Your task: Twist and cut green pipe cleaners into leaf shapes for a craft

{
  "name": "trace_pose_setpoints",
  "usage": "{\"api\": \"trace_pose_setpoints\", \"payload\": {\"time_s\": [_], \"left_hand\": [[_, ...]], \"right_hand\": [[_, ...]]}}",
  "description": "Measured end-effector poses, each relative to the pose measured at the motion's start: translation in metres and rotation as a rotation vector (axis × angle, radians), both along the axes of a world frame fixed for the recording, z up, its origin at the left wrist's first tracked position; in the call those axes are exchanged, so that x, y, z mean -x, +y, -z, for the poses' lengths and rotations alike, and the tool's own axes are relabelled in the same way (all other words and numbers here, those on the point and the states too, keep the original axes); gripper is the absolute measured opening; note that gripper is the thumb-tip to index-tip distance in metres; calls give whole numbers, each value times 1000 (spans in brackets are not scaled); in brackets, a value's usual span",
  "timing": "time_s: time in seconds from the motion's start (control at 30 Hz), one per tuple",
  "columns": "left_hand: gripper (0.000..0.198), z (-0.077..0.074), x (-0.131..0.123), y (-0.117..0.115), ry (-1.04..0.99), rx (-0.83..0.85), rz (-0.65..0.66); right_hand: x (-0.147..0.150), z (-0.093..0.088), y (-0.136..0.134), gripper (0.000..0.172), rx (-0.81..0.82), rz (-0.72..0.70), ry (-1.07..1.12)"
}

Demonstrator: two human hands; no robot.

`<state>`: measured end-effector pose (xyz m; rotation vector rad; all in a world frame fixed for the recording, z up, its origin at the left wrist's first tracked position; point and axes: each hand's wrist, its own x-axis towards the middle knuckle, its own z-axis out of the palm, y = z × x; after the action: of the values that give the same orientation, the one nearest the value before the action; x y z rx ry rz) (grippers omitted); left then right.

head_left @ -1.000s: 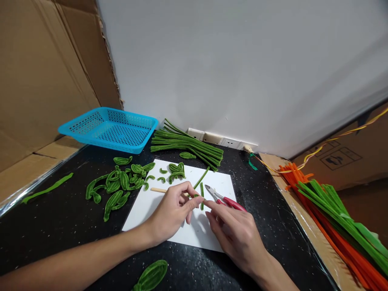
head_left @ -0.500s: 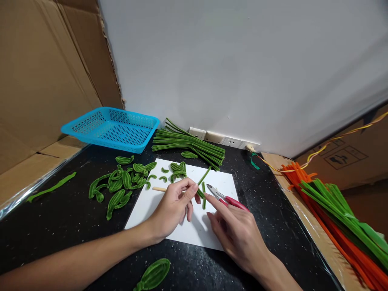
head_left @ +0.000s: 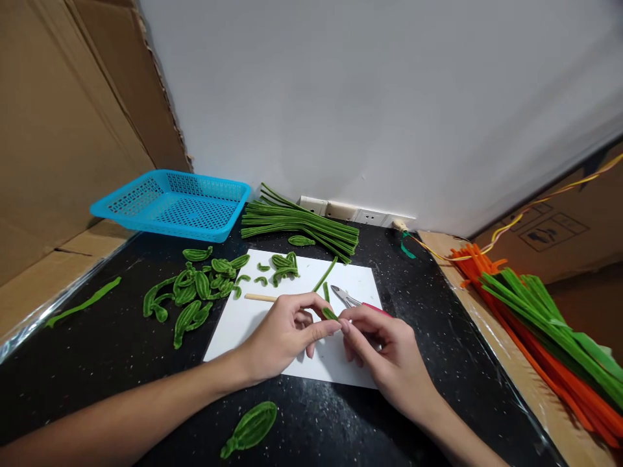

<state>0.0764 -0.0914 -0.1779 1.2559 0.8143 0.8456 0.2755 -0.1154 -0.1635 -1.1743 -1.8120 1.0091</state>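
Note:
Above a white sheet of paper, my left hand pinches a short green pipe cleaner piece between thumb and fingers. My right hand is closed at the piece's right end, its fingertips touching my left thumb and covering that end. Just behind my right hand lie pliers with red handles, partly hidden. Beside them are a straight green stem and a shorter cut piece. A thin wooden stick runs under my left hand. Small curved green pieces lie on the paper.
Leaf shapes of green pipe cleaner are heaped left of the paper; one leaf lies near me. A blue basket and a green stem bundle stand behind. Orange and bright green bundles lie at right, near a wire.
My right hand has closed from a pointing pose and now meets my left fingertips at the pipe cleaner piece. The held piece is turned and mostly covered. The view has shifted slightly.

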Motion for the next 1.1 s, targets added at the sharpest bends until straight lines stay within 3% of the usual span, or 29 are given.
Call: {"api": "trace_pose_setpoints", "payload": {"time_s": [0.43, 1.1], "left_hand": [[36, -5, 3, 2, 65, -6, 54], [29, -6, 4, 1, 50, -13, 55]], "right_hand": [[0, -1, 1, 30, 88, 56, 99], [2, -2, -1, 27, 63, 27, 54]]}}
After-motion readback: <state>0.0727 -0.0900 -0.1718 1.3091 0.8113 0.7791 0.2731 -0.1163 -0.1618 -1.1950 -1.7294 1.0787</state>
